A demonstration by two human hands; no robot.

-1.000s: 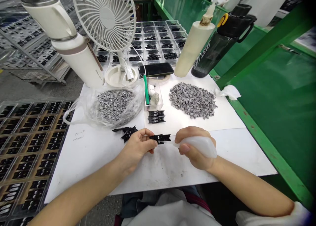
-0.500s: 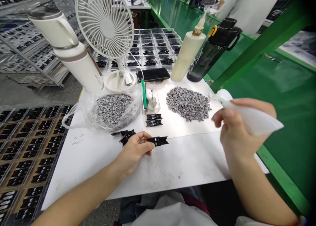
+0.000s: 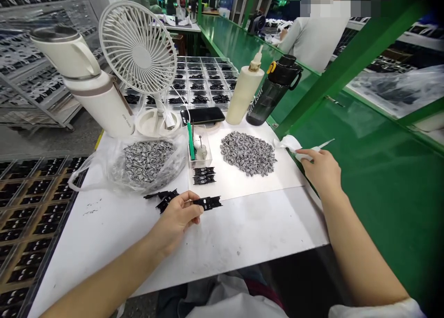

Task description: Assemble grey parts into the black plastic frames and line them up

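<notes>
a black part [image 3: 211,202] has one end clamped between the fingers of the left hand [image 3: 183,211]. just beyond those fingers lie similar pieces [image 3: 204,175], then grey bits [image 3: 248,153] farther right. the right hand's [image 3: 322,170] fingers touch a white nozzled bottle [image 3: 318,147]; whether they grip, i cannot tell.

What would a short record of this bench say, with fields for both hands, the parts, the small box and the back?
Left hand: holds a black part
Right hand: fingers on a pale nozzled bottle, mostly hidden; grip unclear
Other black parts: in front of the small box
Grey pieces: heaped; more in a clear bag
Small box: holds a green tool
Back: white fan, phone
</notes>
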